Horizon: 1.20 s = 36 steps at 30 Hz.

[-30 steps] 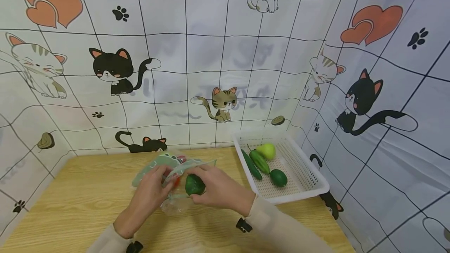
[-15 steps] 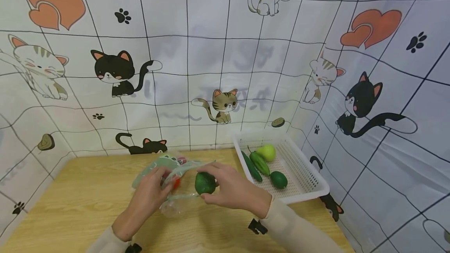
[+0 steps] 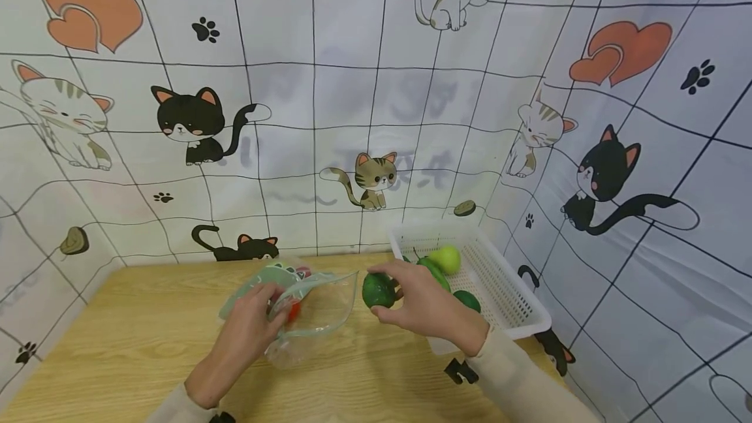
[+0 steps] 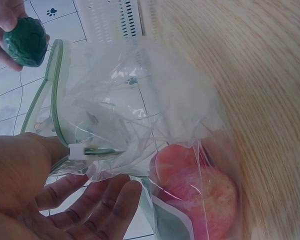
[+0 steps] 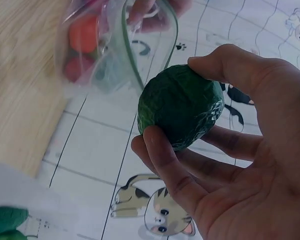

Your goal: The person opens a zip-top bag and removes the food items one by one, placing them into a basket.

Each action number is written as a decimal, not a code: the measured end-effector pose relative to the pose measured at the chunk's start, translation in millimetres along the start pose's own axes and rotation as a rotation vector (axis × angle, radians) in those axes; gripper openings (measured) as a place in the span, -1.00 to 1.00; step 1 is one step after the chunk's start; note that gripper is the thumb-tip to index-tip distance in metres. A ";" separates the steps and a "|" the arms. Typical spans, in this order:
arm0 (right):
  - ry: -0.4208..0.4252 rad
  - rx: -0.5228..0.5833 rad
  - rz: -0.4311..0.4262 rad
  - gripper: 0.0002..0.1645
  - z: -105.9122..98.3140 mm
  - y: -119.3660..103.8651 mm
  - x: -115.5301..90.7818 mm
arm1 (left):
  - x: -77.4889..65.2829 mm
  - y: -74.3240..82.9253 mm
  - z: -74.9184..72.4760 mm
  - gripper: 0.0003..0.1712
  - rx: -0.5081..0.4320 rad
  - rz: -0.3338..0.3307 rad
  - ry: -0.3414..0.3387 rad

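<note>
My left hand [image 3: 254,315] pinches the rim of a clear zip bag [image 4: 180,95] with a green seal and a white slider. The bag's mouth gapes toward the right. Red round fruits [image 4: 202,192] lie in the bottom of the bag. My right hand [image 3: 425,302] grips a dark green, round, wrinkled, shiny vegetable [image 5: 182,107] between thumb and fingers. In the head view that vegetable is just right of the bag's mouth, apart from it, in front of the basket's left side.
A white perforated basket [image 3: 531,328] stands at the right of the wooden table [image 3: 147,331]. It holds a light green pear-like fruit [image 3: 448,258], a long green pepper [image 3: 433,271] and another dark green round piece [image 3: 468,299]. A cat-printed curtain [image 3: 317,96] hangs behind.
My right hand has drawn the dark green vegetable rightward, away from the bag's mouth and toward the basket. My left hand stays on the bag's rim.
</note>
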State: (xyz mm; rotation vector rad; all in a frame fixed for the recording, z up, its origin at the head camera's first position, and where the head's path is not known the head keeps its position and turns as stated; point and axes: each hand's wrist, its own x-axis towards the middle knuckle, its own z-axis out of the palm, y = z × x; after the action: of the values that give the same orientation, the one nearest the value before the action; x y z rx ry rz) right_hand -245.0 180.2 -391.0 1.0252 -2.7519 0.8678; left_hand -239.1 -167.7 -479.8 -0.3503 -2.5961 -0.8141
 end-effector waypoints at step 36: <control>-0.206 -0.236 0.457 -0.19 -68.6 154.3 13.7 | 1.0 2.1 -1.0 -0.77 -0.005 -0.013 -0.047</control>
State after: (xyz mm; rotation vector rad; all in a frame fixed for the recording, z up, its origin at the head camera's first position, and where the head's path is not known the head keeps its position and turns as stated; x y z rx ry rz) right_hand -359.9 304.0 -404.4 0.4738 -3.2297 0.4716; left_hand -239.0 -166.5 -477.6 -0.3590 -2.6425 -0.8267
